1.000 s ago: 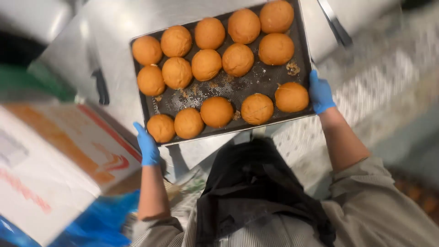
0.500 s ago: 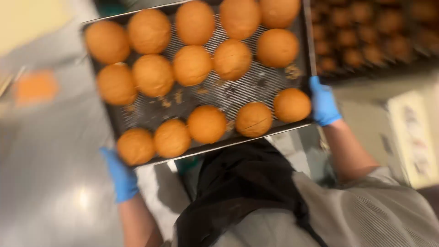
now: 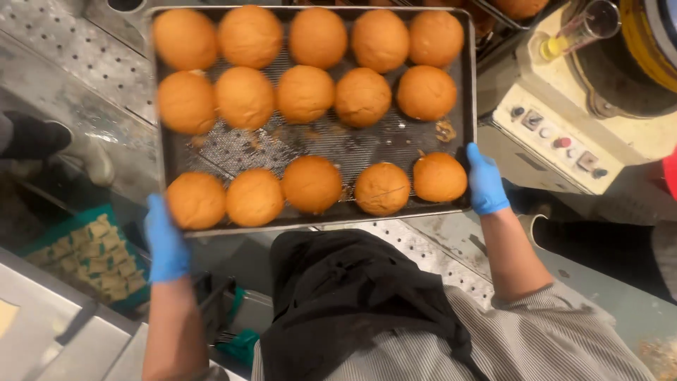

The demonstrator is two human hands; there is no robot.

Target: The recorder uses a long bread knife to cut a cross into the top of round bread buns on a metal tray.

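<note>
Left hand (image 3: 166, 241) fingers under the baking tray (image 3: 310, 137), top buns cropped.

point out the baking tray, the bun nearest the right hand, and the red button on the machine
baking tray (image 3: 331, 137): head view, bare perforated floor
bun (image 3: 439, 177): head view, top crust
red button (image 3: 562, 142): head view, its cap

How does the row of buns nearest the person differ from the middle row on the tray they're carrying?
The nearest row sits apart from the others, with a bare strip of crumb-strewn mesh before it; the middle row sits close against the far row. The nearest row lies between the left hand and right hand, which grip the tray at its near corners; the middle row lies beyond both. Both rows hold five round golden-brown buns.
</note>
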